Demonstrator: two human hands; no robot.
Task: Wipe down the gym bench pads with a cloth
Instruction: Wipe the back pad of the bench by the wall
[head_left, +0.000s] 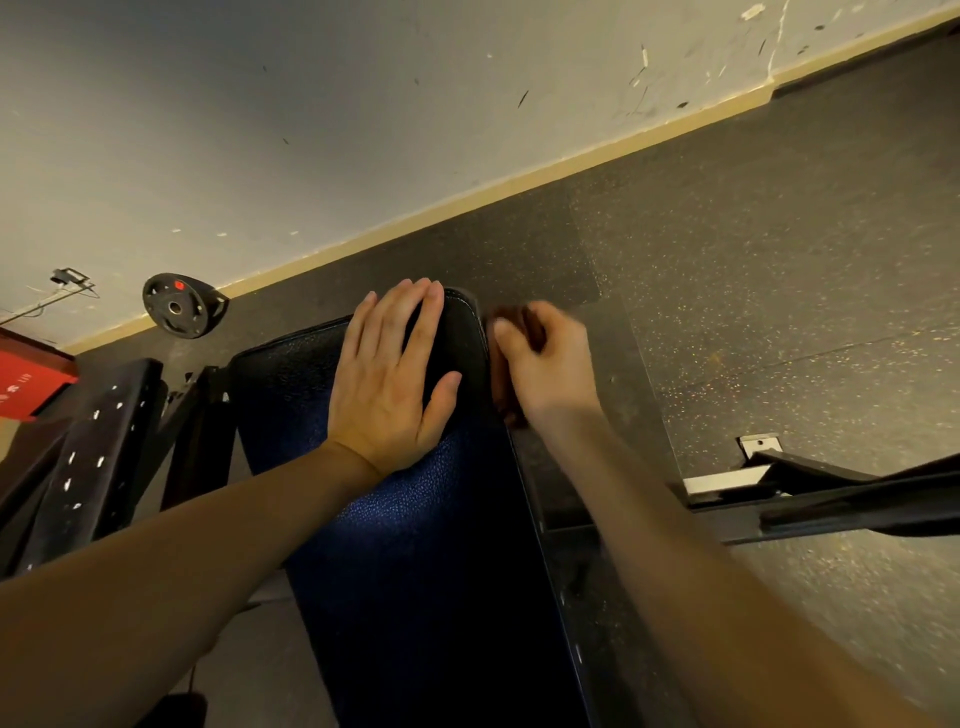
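Head view, items L to R:

1. Red box: far L edge, by the wall. Not part of the job.
2. Black frame upright w/ a row of holes: just L of the pad, prob. a rack or bench support.
3. Weight plate: leans on the wall, well apart from the bench.
4. Bench pad: dark blue-black textured vinyl. It runs from bottom centre away to a rounded far end.
5. Left hand: flat on the pad top nr the far end, fingers straight and slightly spread, holding nothing. Prob. placed there to brace the body and steady the pad while the other hand works.
6. Cloth: dark reddish-brown, bunched against the R side edge of the pad at its far end (motion-blurred, so the fold is unclear).
7. Right hand: fingers curled round the cloth, pressing it to the pad's side. The closed grip likely keeps the cloth bunched so it follows the seam.
8. Metal base leg: R side, on the speckled rubber floor.

Status, as judged: edge-wiping is in hand. Cannot tell whether the top surface has been done.
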